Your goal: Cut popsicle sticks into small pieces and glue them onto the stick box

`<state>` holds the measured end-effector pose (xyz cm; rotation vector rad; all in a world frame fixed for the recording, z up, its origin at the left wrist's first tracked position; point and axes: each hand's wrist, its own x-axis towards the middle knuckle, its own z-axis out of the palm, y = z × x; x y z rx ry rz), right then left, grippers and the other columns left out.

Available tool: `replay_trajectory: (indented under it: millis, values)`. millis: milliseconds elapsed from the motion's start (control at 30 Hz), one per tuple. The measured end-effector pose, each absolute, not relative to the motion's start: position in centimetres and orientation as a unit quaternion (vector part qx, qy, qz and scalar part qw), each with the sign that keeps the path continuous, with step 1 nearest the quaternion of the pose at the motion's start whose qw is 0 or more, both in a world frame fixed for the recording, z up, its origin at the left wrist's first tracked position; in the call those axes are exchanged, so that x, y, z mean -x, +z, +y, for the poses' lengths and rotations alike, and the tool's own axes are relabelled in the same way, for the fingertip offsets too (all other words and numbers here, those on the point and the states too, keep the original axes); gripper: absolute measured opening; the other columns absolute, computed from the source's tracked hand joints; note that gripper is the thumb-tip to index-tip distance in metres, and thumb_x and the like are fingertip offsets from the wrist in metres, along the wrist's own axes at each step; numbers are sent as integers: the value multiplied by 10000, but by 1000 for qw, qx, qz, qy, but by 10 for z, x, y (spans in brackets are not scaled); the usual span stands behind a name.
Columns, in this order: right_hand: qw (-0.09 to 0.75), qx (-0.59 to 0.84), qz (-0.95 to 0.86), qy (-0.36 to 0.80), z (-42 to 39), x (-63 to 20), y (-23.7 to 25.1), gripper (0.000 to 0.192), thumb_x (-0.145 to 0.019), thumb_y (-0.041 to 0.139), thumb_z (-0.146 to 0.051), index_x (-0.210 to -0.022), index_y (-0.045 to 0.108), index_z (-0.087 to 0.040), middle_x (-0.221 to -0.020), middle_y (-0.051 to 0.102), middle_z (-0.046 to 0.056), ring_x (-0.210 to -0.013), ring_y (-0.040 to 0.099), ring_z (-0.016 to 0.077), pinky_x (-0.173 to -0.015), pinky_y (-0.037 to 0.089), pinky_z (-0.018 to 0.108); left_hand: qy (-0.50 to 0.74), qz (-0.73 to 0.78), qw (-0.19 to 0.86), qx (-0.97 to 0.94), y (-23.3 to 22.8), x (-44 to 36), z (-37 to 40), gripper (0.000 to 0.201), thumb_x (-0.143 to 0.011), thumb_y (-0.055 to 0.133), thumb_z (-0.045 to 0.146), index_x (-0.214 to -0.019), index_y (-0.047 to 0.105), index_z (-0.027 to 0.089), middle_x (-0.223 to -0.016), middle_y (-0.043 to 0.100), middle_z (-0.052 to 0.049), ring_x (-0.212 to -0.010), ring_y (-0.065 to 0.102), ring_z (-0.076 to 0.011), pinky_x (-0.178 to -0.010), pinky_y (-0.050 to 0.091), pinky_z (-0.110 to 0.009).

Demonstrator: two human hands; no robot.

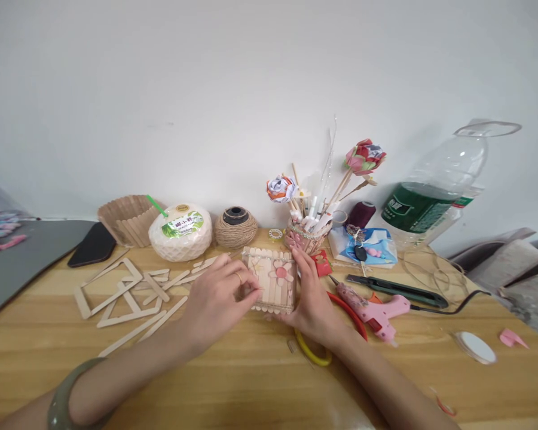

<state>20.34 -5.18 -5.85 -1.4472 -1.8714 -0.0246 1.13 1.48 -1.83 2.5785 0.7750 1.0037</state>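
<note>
A small box (272,280) built of craft sticks stands on the wooden table (233,382), with a pink paper flower on its front. My left hand (215,298) presses its fingertips against the box's left front face; a ring shows on one finger. My right hand (311,295) cups the box's right side and holds it steady. Loose craft sticks and stick frames (125,295) lie just left of my left hand.
A pink glue gun (374,310), red and yellow loops (314,355), a green-black utility knife (397,289), a pen holder with paper flowers (307,233), twine ball (235,227), white netted ball (180,232), stick basket (128,220), phone (93,243), large tilted water bottle (434,191).
</note>
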Motion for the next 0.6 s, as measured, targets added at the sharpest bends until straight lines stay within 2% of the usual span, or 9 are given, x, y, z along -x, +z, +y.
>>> replay_trajectory:
  millis: [233, 333, 433, 600]
  values:
    - [377, 568, -732, -10, -52, -203, -58, 1093, -635, 774, -349, -1440, 47, -212, -1415, 257, 198, -1347, 265, 352, -1060, 321, 532, 336, 336, 149, -867, -17, -12, 12, 150, -779, 577, 113, -655, 532, 183, -710, 594, 8, -762, 492, -187, -679, 382, -321]
    - [378, 569, -730, -6, -52, -203, -58, 1099, -632, 775, -355, -1442, 46, -210, -1420, 257, 197, -1349, 263, 351, -1063, 318, 531, 354, 318, 186, -859, -20, -12, 14, 102, -796, 570, 102, -741, 588, 185, -742, 562, 2, -778, 502, -178, -691, 395, -314]
    - [376, 569, -731, -4, -52, -204, -58, 1105, -630, 778, -351, -1444, 43, -213, -1422, 259, 194, -1350, 261, 351, -1064, 315, 532, 378, 247, 217, -865, -25, -12, 19, 178, -834, 539, 77, -833, 657, 210, -800, 578, -6, -814, 509, -166, -715, 408, -299]
    - [376, 568, -732, -9, -53, -204, -58, 1097, -638, 772, -352, -1444, 40, -213, -1423, 257, 194, -1354, 254, 349, -1068, 309, 533, 373, 214, 220, -876, -26, -8, 25, 163, -837, 587, 114, -874, 696, 228, -819, 614, -5, -799, 497, -164, -712, 398, -302]
